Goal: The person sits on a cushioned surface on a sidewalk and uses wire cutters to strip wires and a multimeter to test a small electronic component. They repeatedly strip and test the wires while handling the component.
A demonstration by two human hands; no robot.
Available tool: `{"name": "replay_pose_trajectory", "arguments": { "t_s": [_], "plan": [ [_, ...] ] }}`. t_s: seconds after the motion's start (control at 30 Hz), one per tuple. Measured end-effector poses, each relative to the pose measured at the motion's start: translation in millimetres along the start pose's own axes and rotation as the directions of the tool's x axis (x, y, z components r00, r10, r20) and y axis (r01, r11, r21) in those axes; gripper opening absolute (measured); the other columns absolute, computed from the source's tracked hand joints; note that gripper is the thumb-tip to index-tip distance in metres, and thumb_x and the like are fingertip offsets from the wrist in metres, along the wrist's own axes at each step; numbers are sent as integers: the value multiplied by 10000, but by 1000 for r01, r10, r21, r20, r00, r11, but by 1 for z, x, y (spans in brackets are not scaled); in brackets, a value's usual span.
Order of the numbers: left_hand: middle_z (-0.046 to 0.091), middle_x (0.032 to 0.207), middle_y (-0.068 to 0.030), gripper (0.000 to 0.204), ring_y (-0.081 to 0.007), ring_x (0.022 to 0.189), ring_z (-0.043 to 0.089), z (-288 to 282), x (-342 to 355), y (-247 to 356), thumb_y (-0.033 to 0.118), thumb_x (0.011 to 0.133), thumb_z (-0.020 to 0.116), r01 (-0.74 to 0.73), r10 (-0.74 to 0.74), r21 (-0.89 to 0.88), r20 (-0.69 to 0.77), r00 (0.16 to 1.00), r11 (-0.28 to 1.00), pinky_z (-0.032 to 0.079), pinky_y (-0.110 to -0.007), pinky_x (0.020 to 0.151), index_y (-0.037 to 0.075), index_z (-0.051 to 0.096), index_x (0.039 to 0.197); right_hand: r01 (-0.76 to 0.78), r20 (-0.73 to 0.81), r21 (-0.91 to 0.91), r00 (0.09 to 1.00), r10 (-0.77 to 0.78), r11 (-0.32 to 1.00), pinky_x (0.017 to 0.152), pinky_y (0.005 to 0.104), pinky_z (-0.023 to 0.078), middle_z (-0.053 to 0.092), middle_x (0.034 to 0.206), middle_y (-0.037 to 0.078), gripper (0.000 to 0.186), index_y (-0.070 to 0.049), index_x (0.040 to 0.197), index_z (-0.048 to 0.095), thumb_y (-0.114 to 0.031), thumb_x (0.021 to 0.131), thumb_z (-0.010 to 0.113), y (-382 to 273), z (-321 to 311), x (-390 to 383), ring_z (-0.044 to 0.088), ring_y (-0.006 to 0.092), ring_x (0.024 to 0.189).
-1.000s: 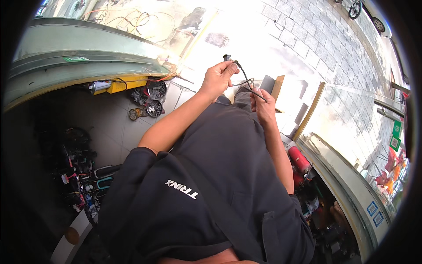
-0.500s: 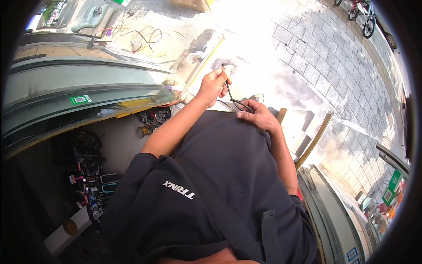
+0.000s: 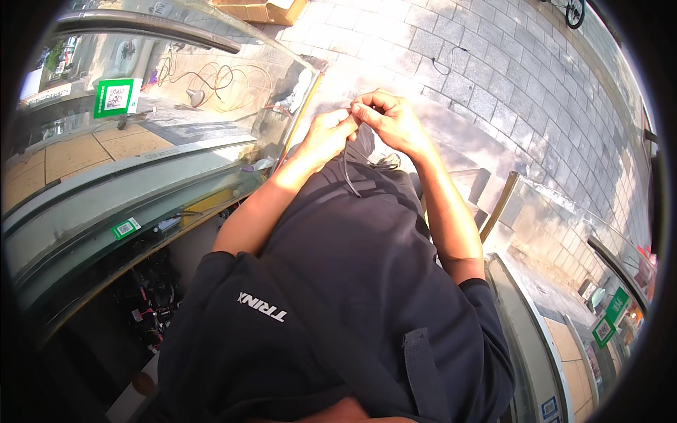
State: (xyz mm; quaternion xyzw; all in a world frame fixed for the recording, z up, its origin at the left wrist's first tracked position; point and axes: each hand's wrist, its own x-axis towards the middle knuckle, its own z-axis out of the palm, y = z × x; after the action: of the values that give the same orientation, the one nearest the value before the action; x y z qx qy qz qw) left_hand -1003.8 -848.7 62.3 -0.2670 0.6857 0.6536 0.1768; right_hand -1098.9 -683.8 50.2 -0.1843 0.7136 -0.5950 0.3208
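My left hand is closed around a thin black cable. The cable hangs from it over the front of my dark clothing and curves off toward my lap. Pressed up against the left fingertips, my right hand is closed in a pinch with its thumb and forefinger. What lies between the right fingertips is hidden by the fingers. Both hands are raised together in front of me, over the doorway.
A glass door with a metal handle stands to the left, another glass panel to the right. A cardboard box sits far ahead on the paving. A thin black cord lies on the paving. Cables lie beyond the left glass.
My right hand has let go of the cable's lower loop and moved up to meet my left fingertips. The left hand has shifted slightly left, and the view has turned.
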Motion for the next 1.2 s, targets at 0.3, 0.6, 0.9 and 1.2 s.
{"name": "replay_pose_trajectory", "arguments": {
  "t_s": [0.3, 0.6, 0.9, 1.2],
  "plan": [
    [653, 783, 4, 361, -62, 675, 512, -12, 127, 12, 300, 1080, 526, -202, 199, 30, 86, 976, 979, 407, -252, 624, 14, 718, 973, -62, -269, 325, 951, 155, 944, 808, 269, 523, 722, 930, 14, 153, 1, 1008, 714, -151, 1009, 701, 42, -25, 87, 629, 81, 865],
    [697, 838, -38, 272, -37, 527, 480, -72, 280, 27, 251, 1066, 550, -96, 134, -302, 108, 985, 948, 345, -214, 445, 23, 686, 1126, 14, -416, 317, 901, 126, 948, 431, 259, 471, 685, 717, 36, 174, -14, 959, 662, -183, 999, 660, 60, -25, 237, 596, 75, 558],
    [577, 750, 29, 279, -31, 580, 442, -74, 378, 22, 262, 1118, 497, -153, 134, -354, -79, 988, 922, 339, -225, 503, 57, 663, 1028, -21, -198, 42, 980, 29, 999, 611, 267, 508, 725, 785, 37, 182, 9, 950, 649, -165, 988, 689, 75, -77, 353, 642, 84, 659],
    [603, 711, -30, 296, -99, 674, 547, -51, 526, 52, 241, 1056, 517, -210, 206, -15, -149, 967, 978, 469, -322, 623, 13, 702, 1015, -1, -261, 115, 965, 31, 993, 776, 281, 526, 730, 875, 64, 147, 6, 928, 674, -124, 998, 666, 175, -160, 469, 639, 116, 799]
  ]
}}
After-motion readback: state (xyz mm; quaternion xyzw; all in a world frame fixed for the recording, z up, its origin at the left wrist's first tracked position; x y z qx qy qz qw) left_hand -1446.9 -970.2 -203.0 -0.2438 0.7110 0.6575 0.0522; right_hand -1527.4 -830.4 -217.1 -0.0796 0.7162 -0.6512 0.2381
